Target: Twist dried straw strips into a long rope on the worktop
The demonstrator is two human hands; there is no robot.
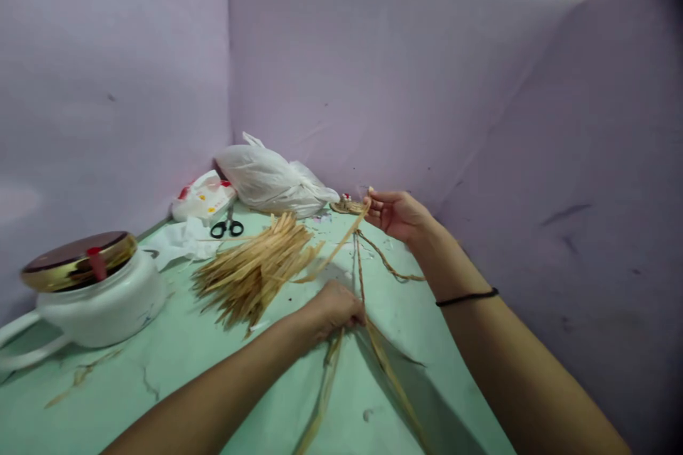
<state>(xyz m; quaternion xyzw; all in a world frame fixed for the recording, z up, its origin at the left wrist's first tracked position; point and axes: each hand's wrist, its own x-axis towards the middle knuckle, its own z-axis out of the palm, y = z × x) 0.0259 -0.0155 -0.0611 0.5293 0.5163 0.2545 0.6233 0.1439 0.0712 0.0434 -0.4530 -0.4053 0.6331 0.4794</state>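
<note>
My left hand (pixel 336 309) is closed in a pinch round a thin braided cord of dried straw (pixel 358 266), low over the pale green floor. Loose flat strips (pixel 387 370) trail from that grip toward me. My right hand (pixel 398 213) is further away, fingers curled, pinching one flat straw strip (pixel 341 245) that slants down to the left. A second twisted strand (pixel 387 264) hangs below the right hand. A black band circles my right wrist.
A pile of cut straw strips (pixel 253 270) lies left of my hands. Black scissors (pixel 227 228), a white plastic bag (pixel 269 181), crumpled wrappers (pixel 203 199) and a white lidded pot (pixel 93 291) sit by the lilac walls. A small woven piece (pixel 346 206) lies near the corner.
</note>
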